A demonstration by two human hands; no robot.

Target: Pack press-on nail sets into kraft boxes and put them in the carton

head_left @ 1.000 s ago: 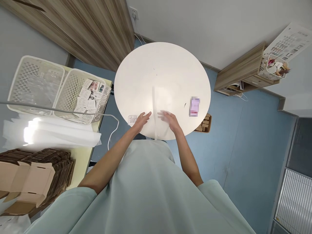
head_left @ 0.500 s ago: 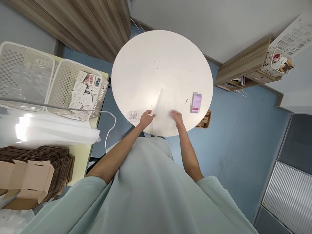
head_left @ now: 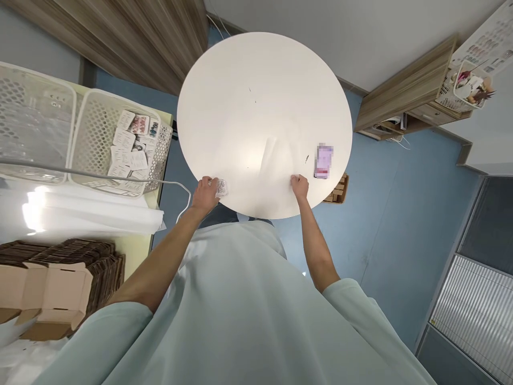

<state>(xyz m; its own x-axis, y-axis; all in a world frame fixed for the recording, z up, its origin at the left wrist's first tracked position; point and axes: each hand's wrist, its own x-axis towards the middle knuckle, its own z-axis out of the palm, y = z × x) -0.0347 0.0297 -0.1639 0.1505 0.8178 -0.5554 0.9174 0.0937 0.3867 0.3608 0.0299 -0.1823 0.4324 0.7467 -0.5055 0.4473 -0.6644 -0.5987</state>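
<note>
At the near left edge of the round white table, my left hand is closed on a small clear pack with little pieces inside. A thin, whitish see-through sheet lies on the table in front of my body, barely standing out from the tabletop. My right hand has its fingers curled in a pinch at the sheet's right edge. A purple phone-like thing, blurred out, lies further right.
To the left, a side table holds a white basket of carded packs, another basket of clear plastic, a roll of white sheeting and stacked brown cardboard boxes. A white cable crosses there. A brown box stands beyond the table's right edge.
My left hand has left the sheet, moved left and taken hold of the small pack. My right hand has shifted slightly right and closed at the sheet's edge. The sheet lies flatter.
</note>
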